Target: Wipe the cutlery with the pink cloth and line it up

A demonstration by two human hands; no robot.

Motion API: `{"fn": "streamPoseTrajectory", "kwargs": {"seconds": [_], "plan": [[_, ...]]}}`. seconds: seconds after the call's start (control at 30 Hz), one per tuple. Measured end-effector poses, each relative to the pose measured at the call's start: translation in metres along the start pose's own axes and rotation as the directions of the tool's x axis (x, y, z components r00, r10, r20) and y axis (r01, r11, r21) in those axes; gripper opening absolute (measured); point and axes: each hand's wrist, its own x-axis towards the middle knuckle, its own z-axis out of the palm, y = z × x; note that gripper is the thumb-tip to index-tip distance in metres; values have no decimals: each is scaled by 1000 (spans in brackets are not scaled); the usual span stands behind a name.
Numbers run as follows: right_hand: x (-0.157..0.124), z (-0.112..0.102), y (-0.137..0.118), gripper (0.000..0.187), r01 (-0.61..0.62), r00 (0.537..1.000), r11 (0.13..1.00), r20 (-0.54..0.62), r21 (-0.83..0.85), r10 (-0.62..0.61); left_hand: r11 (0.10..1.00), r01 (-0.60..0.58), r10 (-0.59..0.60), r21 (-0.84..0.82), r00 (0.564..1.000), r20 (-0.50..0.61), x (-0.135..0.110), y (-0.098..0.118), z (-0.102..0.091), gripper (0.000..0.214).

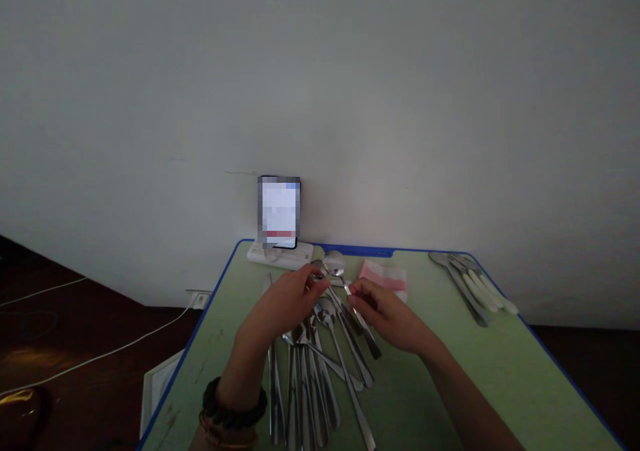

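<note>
Above a green table (450,371), my left hand (285,301) pinches the neck of a steel spoon (336,264) whose bowl points toward the wall. My right hand (387,314) has its fingers closed on the same spoon's handle, a little lower. Beneath both hands lies a heap of several steel spoons (315,371), handles fanned toward me. A dark bead bracelet circles my left wrist.
A phone (279,212) stands propped on a white block against the wall. A folded pink-and-white cloth (385,277) lies right of my hands. Several spoons with white handles (473,284) rest at the table's far right. Cables cross the dark floor at left.
</note>
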Motion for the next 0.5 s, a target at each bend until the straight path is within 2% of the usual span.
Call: {"fn": "streamPoseTrajectory", "kwargs": {"seconds": [0.17,0.3,0.4,0.5], "plan": [[-1,-1,-14,19,-4,999,999,37,36,2,996,-8,-2,-93,995,-99,7,10,9,30],[3,2,-11,23,-10,999,997,-33,81,13,973,-43,12,-225,990,-139,9,16,15,25],[6,4,-6,25,-23,995,998,-95,58,29,973,-90,53,-215,983,-173,9,19,18,20],[6,5,-4,26,-7,992,1000,-125,25,10,975,-117,88,-187,984,-154,9,21,21,21]]}}
